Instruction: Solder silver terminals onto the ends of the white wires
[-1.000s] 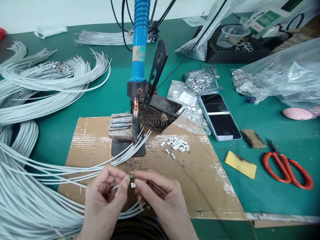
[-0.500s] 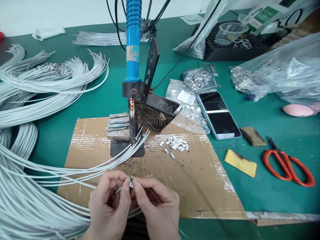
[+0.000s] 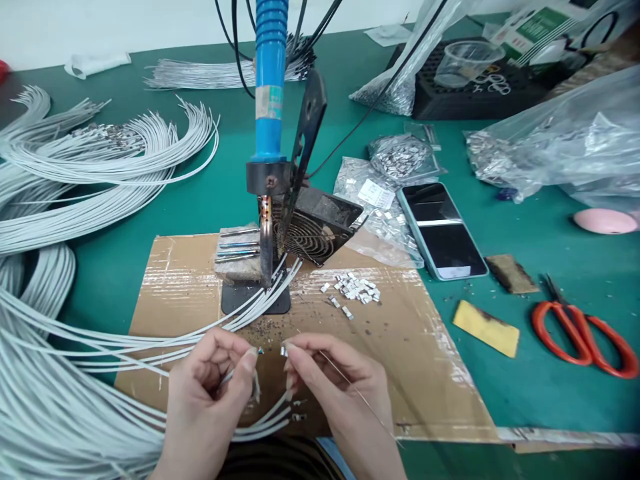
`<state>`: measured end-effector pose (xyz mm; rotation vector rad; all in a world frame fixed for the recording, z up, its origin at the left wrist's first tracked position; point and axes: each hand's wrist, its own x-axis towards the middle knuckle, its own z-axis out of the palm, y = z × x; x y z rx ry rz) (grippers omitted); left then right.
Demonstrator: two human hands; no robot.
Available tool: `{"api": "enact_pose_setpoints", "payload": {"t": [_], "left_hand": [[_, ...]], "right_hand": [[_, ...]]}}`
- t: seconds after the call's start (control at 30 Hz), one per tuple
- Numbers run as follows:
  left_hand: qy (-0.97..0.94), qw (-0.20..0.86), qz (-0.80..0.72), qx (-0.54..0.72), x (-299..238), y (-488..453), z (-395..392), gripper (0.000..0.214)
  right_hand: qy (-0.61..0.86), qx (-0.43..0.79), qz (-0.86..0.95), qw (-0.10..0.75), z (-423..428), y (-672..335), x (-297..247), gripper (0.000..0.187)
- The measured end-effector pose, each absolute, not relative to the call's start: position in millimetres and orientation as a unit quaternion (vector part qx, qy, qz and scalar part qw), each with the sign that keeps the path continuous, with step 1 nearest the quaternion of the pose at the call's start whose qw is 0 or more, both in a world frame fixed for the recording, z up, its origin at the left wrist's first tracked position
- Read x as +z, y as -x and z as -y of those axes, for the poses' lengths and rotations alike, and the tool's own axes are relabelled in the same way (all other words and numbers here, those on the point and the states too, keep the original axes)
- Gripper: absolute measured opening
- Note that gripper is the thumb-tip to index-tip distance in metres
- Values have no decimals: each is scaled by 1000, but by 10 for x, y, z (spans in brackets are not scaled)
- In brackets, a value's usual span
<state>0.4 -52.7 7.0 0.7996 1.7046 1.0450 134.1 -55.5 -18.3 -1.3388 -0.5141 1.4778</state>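
My left hand [image 3: 213, 393] pinches the end of a thin white wire [image 3: 227, 377], its stripped tip at my fingertips. My right hand [image 3: 335, 387] pinches a small silver metal clip [image 3: 283, 349] between thumb and forefinger, and a thin strand of solder wire [image 3: 350, 387] runs across that hand. Wire tip and clip are a short gap apart, over a cardboard sheet [image 3: 400, 347]. Beyond them a blue-handled soldering iron [image 3: 269, 133] stands tip-down in a black stand [image 3: 256, 297], with a small pile of loose clips [image 3: 355, 288] to its right.
Bundles of white wires [image 3: 75, 200] fill the left side of the green table [image 3: 550, 253]. A small black fan [image 3: 315, 230], a phone [image 3: 441, 230], bags of clips [image 3: 400, 157], a yellow sponge [image 3: 486, 327] and orange scissors [image 3: 585, 330] lie to the right.
Half a second ago my two hands were pressed together with clip against wire tip. They have now drawn slightly apart, leaving a small gap between the two.
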Motion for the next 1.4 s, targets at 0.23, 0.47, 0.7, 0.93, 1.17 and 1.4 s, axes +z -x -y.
{"api": "enact_pose_setpoints", "payload": {"t": [0.23,0.47,0.7,0.93,1.17,1.4], "left_hand": [[-339,487,-686,422,101,32,509,16],[-337,471,-703,412,142,8,491,24],[-326,487,-694,418,135,3,492,26],[-320,498,-687,423,128,4,489,27],[-322,499,-684,423,113,29,502,23],[-333,489,-680,433,152,-5,511,17]], "right_hand": [[506,582,335,541,516,-1366,-300,5],[502,598,360,510,545,-1351,-249,10],[499,605,347,514,567,-1327,-243,10],[504,579,367,526,578,-1327,-247,13],[507,579,344,538,574,-1342,-253,9],[513,551,374,542,525,-1358,-244,12]]}}
